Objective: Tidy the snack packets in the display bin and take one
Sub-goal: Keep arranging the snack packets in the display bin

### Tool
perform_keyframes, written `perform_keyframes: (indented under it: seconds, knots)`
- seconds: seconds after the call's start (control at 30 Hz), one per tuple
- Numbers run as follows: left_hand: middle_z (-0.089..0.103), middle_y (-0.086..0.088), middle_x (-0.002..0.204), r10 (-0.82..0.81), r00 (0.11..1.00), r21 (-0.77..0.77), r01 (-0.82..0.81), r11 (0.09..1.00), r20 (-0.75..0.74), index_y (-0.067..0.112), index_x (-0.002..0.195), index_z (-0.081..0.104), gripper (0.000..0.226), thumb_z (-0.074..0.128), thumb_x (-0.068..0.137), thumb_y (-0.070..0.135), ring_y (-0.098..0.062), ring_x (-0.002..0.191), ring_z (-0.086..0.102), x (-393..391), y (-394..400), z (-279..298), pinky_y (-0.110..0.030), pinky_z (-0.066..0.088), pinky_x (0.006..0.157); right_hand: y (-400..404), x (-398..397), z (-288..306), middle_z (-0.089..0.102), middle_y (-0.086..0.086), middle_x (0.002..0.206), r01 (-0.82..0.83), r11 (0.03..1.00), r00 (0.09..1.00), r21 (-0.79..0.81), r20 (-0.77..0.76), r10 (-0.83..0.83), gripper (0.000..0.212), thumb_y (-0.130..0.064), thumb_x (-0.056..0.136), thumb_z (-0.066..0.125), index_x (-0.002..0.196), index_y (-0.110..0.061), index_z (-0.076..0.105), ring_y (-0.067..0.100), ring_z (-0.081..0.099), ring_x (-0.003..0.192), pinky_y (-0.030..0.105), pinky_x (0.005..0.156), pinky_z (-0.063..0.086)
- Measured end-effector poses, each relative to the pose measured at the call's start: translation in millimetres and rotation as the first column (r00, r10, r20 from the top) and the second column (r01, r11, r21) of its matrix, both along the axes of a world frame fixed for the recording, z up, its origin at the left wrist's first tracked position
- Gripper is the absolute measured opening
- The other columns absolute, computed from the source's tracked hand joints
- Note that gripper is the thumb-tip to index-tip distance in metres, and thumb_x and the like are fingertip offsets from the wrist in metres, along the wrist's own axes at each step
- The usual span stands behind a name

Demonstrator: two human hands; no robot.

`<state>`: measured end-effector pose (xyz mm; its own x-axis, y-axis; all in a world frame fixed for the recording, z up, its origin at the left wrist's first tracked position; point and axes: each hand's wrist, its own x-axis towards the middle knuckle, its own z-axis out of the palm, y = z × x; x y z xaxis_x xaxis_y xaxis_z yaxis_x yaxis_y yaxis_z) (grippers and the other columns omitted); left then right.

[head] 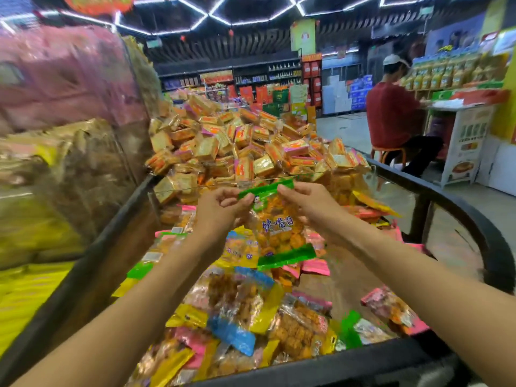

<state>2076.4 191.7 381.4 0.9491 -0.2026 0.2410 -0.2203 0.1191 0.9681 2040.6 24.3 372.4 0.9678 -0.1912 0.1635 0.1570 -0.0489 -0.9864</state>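
Pinching green-edged packet (275, 219), both hands

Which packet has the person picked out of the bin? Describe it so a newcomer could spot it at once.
Start at the black-rimmed display bin full of loose snack packets. Above its middle, the left hand and right hand pinch the top corners of one packet, lifted clear of the pile. It is see-through with orange snacks, green strips at top and bottom, and blue lettering; its neighbours all lie flat.
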Motion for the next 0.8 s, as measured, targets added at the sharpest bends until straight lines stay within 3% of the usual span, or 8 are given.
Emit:
perform_keyframes:
  seconds: [0.2,0.27,0.37,0.53,0.63,0.67,0.7,0.8]
  knots:
    - [0.063,0.0,0.062,0.006,0.999,-0.039,-0.008,0.999,-0.054,0.008,0.079,0.059,0.011,0.064,0.087,0.013,-0.017,0.067,0.061,3.1,19.4,-24.9,-0.029,0.057,0.067,27.4,17.9,-20.9,0.069,0.001,0.069,0.054,0.987,0.998,0.152,0.027,-0.058,0.018,-0.017,0.093,0.058,0.081,-0.008,0.068,0.013,0.066,0.064,0.028,0.066,0.053]
    - [0.067,-0.011,0.075,-0.015,1.0,0.02,0.015,1.0,-0.015,0.005,0.085,0.066,0.015,0.062,0.089,0.019,-0.023,0.077,0.063,4.0,19.4,-31.8,-0.036,0.058,0.074,27.4,20.3,-29.6,0.073,0.008,0.078,0.072,0.989,0.997,0.128,-0.004,-0.072,0.017,-0.018,0.093,0.059,0.083,-0.01,0.07,0.02,0.069,0.073,0.034,0.073,0.055]
    - [0.068,-0.024,0.098,-0.008,0.999,0.092,0.003,0.996,0.046,0.003,0.096,0.071,0.022,0.06,0.09,0.021,-0.028,0.085,0.064,5.3,20.1,-33.3,-0.032,0.059,0.071,23.9,25.2,-32.0,0.073,0.015,0.093,0.064,0.995,0.998,0.081,-0.006,-0.064,0.017,-0.022,0.092,0.061,0.089,-0.01,0.072,0.028,0.07,0.088,0.039,0.084,0.055]
    - [0.067,-0.012,0.077,0.094,0.992,0.064,-0.099,0.993,0.082,0.009,0.087,0.071,0.012,0.061,0.09,0.015,-0.019,0.065,0.061,7.2,28.2,-27.7,-0.022,0.055,0.055,23.5,28.6,-31.3,0.064,0.01,0.088,-0.075,0.994,0.997,0.084,-0.021,0.077,0.022,-0.032,0.092,0.059,0.089,-0.013,0.071,0.018,0.058,0.077,0.03,0.072,0.049]
    - [0.059,-0.008,0.067,0.204,0.976,0.035,-0.207,0.978,0.072,0.006,0.084,0.072,0.012,0.065,0.088,0.015,-0.013,0.053,0.051,12.0,34.5,-24.0,-0.016,0.046,0.047,21.3,26.3,-32.6,0.06,0.003,0.087,-0.314,0.949,0.941,0.03,-0.121,0.316,0.013,-0.027,0.09,0.061,0.091,-0.014,0.065,0.003,0.058,0.064,0.016,0.057,0.046]
    - [0.057,-0.009,0.066,0.232,0.97,0.017,-0.233,0.972,0.074,0.009,0.076,0.071,0.015,0.065,0.088,0.015,-0.013,0.053,0.049,12.8,36.3,-22.2,-0.016,0.046,0.047,21.8,25.7,-34.0,0.066,0.001,0.099,-0.394,0.919,0.908,-0.011,-0.163,0.387,0.017,-0.022,0.086,0.066,0.101,-0.014,0.065,0.004,0.065,0.078,0.02,0.066,0.052]
    - [0.056,-0.009,0.066,0.26,0.962,0.008,-0.262,0.965,0.083,0.013,0.068,0.069,0.02,0.066,0.088,0.015,-0.015,0.052,0.048,14.0,37.9,-21.0,-0.017,0.047,0.047,20.8,28.1,-38.3,0.067,0.001,0.113,-0.457,0.888,0.876,-0.05,-0.202,0.439,0.036,-0.017,0.081,0.072,0.115,-0.014,0.061,0.01,0.067,0.097,0.027,0.081,0.054]
    - [0.055,-0.009,0.062,0.306,0.95,-0.01,-0.306,0.952,0.06,0.017,0.063,0.067,0.024,0.068,0.086,0.018,-0.016,0.049,0.051,14.8,42.3,-19.4,-0.026,0.051,0.051,23.4,30.9,-44.8,0.045,0.008,0.145,-0.499,0.83,0.855,-0.249,-0.299,0.424,0.111,-0.03,0.053,0.092,0.145,-0.012,0.032,0.024,0.045,0.132,0.039,0.108,0.04]
